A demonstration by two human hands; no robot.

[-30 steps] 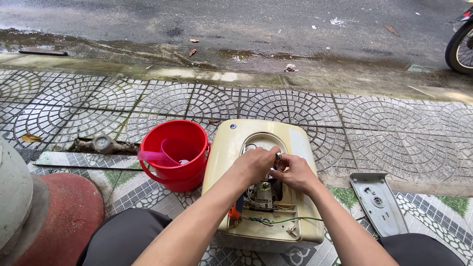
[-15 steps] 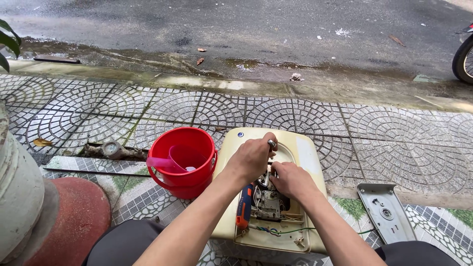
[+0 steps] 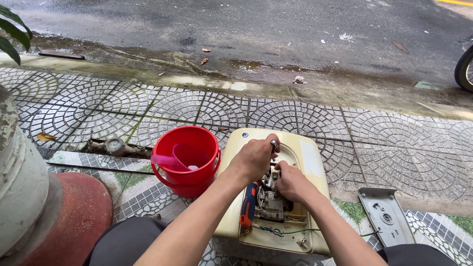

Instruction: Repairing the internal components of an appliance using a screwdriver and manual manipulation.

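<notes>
1. Patterned pavement (image 3: 148, 113) beside a wet street; a cream appliance housing (image 3: 310, 162) lies open, just beside a red bucket (image 3: 186, 162).
2. Left hand (image 3: 253, 158) is closed round a small metal tool (image 3: 274, 144); right hand (image 3: 291, 183) pinches the inner mechanism (image 3: 268, 202).
3. Judged step: loosening an inner fitting; next needs steady turning.
4. Tight cavity, wires near; open room toward the grey cover plate (image 3: 385, 216).

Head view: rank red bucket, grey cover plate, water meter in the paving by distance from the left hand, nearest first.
From the left hand:
1. Red bucket, just to its left, beside the cream casing.
2. Grey cover plate, lower right, past the right hand.
3. Water meter, far left, beyond the bucket.
</notes>
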